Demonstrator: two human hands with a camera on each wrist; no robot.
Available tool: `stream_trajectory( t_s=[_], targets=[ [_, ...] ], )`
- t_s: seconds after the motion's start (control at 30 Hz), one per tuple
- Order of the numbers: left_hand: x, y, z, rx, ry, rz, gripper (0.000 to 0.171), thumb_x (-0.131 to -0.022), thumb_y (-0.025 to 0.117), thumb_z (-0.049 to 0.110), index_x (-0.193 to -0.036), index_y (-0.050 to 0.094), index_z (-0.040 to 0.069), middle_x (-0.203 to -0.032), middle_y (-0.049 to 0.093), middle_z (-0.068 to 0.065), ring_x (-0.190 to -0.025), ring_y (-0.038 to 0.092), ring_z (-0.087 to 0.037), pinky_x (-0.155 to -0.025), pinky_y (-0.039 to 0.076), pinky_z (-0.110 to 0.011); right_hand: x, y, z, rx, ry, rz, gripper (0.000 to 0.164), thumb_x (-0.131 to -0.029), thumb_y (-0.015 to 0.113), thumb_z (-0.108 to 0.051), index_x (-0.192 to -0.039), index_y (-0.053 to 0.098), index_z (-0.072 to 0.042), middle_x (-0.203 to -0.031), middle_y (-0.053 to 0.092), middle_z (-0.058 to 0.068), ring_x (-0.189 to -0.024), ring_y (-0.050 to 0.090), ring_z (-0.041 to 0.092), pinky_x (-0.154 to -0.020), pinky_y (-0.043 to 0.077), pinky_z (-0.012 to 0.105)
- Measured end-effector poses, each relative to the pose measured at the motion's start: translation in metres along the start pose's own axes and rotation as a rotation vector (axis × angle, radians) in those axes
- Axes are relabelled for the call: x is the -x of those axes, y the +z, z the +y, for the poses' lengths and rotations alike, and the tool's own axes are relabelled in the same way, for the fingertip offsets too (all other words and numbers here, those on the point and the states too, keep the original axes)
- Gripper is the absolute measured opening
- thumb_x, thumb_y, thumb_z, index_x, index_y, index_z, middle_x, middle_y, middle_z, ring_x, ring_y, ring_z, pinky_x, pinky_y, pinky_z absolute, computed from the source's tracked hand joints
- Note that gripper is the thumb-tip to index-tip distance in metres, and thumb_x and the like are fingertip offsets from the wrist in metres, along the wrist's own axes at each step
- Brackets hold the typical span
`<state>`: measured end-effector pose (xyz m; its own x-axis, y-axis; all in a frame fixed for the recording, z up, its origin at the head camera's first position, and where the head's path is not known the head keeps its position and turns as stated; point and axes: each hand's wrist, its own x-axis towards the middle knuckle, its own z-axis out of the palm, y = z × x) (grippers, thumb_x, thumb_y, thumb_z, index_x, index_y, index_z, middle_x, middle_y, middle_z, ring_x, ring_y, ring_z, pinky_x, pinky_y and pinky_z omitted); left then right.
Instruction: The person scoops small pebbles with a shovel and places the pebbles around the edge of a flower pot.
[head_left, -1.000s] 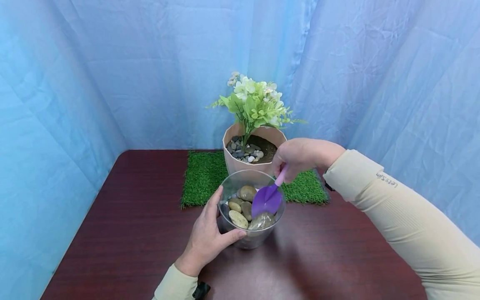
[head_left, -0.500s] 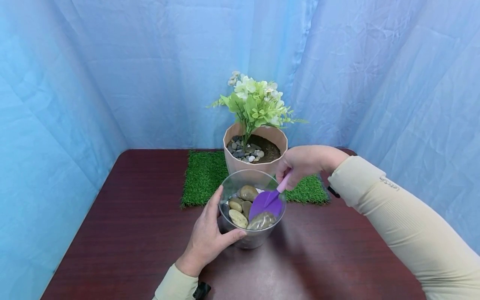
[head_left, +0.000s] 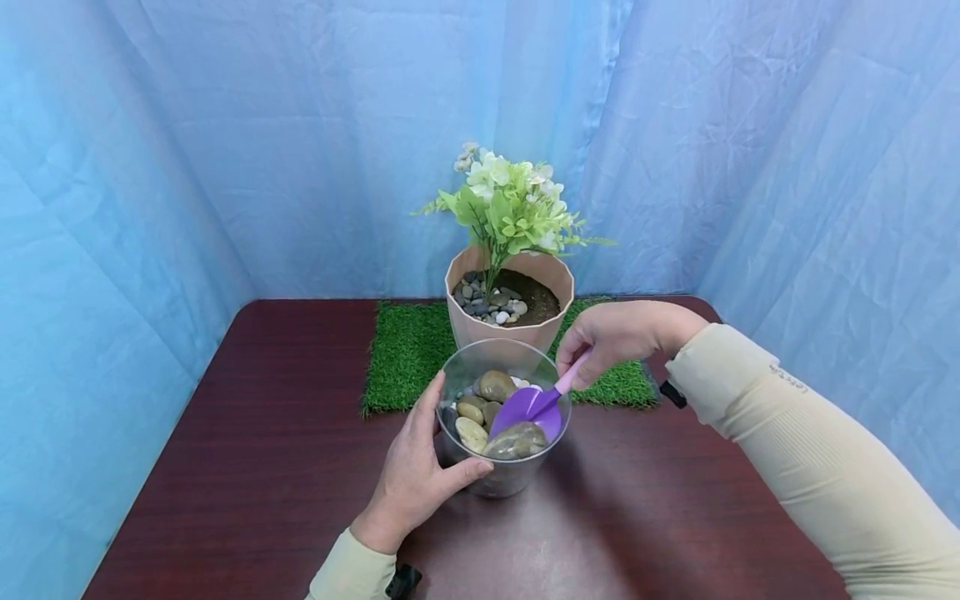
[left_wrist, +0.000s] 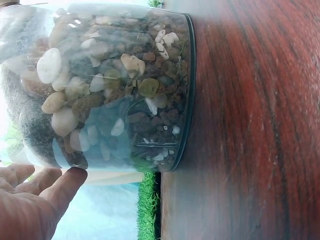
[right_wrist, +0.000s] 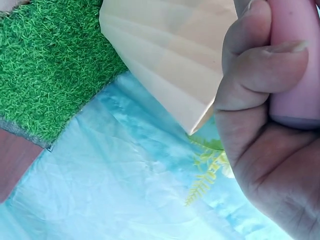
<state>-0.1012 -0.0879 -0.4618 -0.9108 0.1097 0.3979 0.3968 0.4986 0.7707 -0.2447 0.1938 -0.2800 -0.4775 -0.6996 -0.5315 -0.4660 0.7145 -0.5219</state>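
A see-through tub [head_left: 501, 482] stands on the table, filled with stones. Its wall in the left wrist view shows small pale pebbles [left_wrist: 64, 121] and reddish grit lower down. My left hand [head_left: 411, 482] holds the tub's left side, thumb at the front rim and fingers along the side. My right hand [head_left: 617, 335] grips the pink handle [right_wrist: 295, 106] of a small trowel, its fingers curled round it. The purple trowel blade [head_left: 512, 410] slants down into the tub, its tip behind a large grey-brown stone [head_left: 519, 442] and hidden among the stones.
Right behind the tub stands a beige flowerpot [head_left: 487, 333] with a white-flowered plant [head_left: 513, 204], soil and pebbles. Under it lies a green turf mat [head_left: 405, 358]. Blue curtains [head_left: 337, 150] surround the dark red table [head_left: 277, 433].
My right hand has moved down and slightly right. The trowel blade has slid lower and leftward, and the large stone has shifted a little left. My left hand has stayed put.
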Motion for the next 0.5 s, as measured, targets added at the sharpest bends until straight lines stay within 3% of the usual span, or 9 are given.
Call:
stream_trajectory(
  t_s=[0.27,0.5],
  targets=[
    [0.000,0.000,-0.001,0.003,0.004,0.001,0.119,-0.077,0.090,0.053,-0.169,0.017,0.028,-0.166,0.038,-0.007,-0.145,0.049,-0.027,-0.110,0.051,-0.052,0.005,0.009,0.006,-0.056,-0.013,0.024,0.009,-0.095,0.078,-0.035,-0.095,0.078,-0.026,-0.076,0.058,-0.010,-0.070,0.046,0.006,-0.064,0.041,0.023],
    [0.001,0.000,0.001,0.001,-0.012,-0.002,0.119,-0.077,0.089,0.055,-0.169,0.017,0.029,-0.166,0.037,-0.008,-0.146,0.047,-0.028,-0.111,0.050,-0.052,0.006,0.016,0.013,-0.092,-0.047,0.050,0.015,-0.096,0.076,-0.038,-0.095,0.078,-0.024,-0.075,0.056,-0.010,-0.069,0.046,0.007,-0.064,0.041,0.023]
  ],
)
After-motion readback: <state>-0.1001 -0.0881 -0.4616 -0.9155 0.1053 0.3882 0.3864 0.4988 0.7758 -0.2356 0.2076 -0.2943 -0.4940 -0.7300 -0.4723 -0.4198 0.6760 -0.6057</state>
